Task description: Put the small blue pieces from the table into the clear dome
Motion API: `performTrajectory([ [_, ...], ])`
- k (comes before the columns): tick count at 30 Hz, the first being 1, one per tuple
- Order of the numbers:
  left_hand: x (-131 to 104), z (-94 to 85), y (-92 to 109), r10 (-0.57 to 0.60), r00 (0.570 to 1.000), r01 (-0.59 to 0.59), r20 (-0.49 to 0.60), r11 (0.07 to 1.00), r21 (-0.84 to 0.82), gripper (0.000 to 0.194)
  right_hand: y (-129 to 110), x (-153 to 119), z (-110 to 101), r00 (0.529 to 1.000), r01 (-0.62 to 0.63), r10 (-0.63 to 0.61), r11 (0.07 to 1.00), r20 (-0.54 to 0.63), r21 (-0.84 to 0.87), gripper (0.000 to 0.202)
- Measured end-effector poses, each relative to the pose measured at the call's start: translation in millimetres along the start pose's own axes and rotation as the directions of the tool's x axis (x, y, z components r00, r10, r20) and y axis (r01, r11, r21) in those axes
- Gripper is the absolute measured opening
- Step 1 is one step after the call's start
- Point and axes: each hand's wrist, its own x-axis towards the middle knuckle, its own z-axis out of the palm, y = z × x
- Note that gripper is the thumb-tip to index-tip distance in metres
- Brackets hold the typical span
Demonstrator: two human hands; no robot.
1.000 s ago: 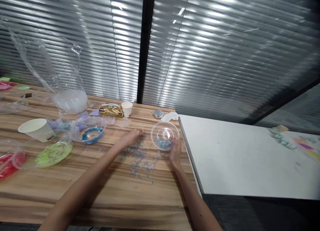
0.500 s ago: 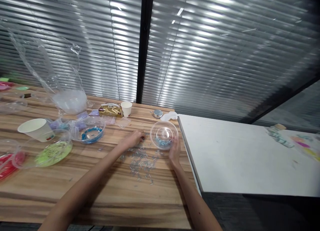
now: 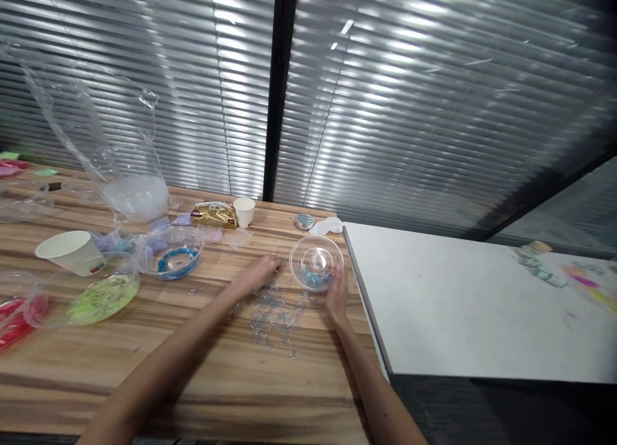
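Observation:
My right hand (image 3: 337,294) grips the right side of a clear plastic bowl (image 3: 297,281), which is tipped a little towards me. Light-blue pieces (image 3: 314,276) lie in its lower part. To the left of the bowl, my left hand (image 3: 263,271) rests low over the table with its fingers drawn together. Whatever may be between those fingertips is hidden. Small clear, tube-like pieces (image 3: 272,313) are scattered on the wood just below both hands, too small to name surely.
Left on the wooden table (image 3: 231,381) are a bowl with blue pieces (image 3: 178,262), a bowl with yellow-green contents (image 3: 103,298), red contents (image 3: 19,319) and a paper cup (image 3: 72,252). Behind stand a gold packet (image 3: 214,215) and another cup (image 3: 244,211). A white table (image 3: 463,303) adjoins at right.
My left hand has shifted slightly right and its fingers now reach nearer the bowl. My right hand and the bowl stay where they were.

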Motion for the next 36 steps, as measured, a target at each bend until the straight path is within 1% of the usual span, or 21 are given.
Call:
performTrajectory([
  [3,2.4,-4.3,3.9,-0.025,1.0,0.024,-0.019,0.997,-0.077,0.013,0.5,0.4,0.5,0.999,-0.044,0.044,0.999,-0.013,0.006,0.058],
  [8,9.4,-24.0,15.4,-0.083,0.993,0.057,-0.083,0.959,-0.276,0.01,1.1,0.7,1.5,0.999,-0.035,0.035,0.999,-0.014,0.001,0.057],
  [11,10.9,-33.6,24.8,-0.129,0.983,0.066,-0.129,0.91,-0.408,0.018,0.6,0.3,2.0,1.0,-0.022,0.022,1.0,-0.021,0.008,0.057],
  [15,11.2,-35.5,39.7,-0.157,0.974,0.045,-0.164,0.841,-0.539,0.026,-5.2,-1.7,1.7,1.0,0.019,-0.019,1.0,-0.019,0.006,0.055],
  [18,12.7,-31.8,51.7,-0.169,0.968,0.03,-0.187,0.814,-0.58,0.026,-12.8,-4.4,0.8,0.994,0.108,-0.108,0.994,0.003,-0.03,0.051],
  [20,13.7,-28.4,59.4,-0.175,0.963,0.025,-0.204,0.814,-0.581,0.023,-17.3,-6.4,0.4,0.982,0.185,-0.184,0.981,0.031,-0.053,0.048],
  [22,13.7,-25.0,66.5,-0.186,0.954,0.023,-0.235,0.828,-0.56,0.018,-20.2,-8.5,0.5,0.97,0.238,-0.234,0.969,0.059,-0.063,0.047],
  [24,12.2,-22.0,72.9,-0.196,0.939,0.022,-0.282,0.855,-0.518,0.014,-21.3,-10.3,1.0,0.965,0.254,-0.249,0.965,0.077,-0.065,0.046],
  [27,8.6,-18.2,79.9,-0.188,0.919,0.021,-0.347,0.901,-0.433,0.01,-21.3,-12.1,1.6,0.962,0.268,-0.264,0.961,0.072,-0.066,0.047],
  [31,6.4,-13.3,81.3,-0.145,0.912,0.006,-0.385,0.94,-0.341,0.007,-21.6,-12.6,1.8,0.958,0.285,-0.282,0.956,0.05,-0.074,0.047],
  [36,7.5,-10.0,75.9,-0.097,0.908,-0.025,-0.407,0.958,-0.285,0.01,-20.3,-12.6,2.5,0.96,0.277,-0.273,0.959,0.068,-0.062,0.047],
])
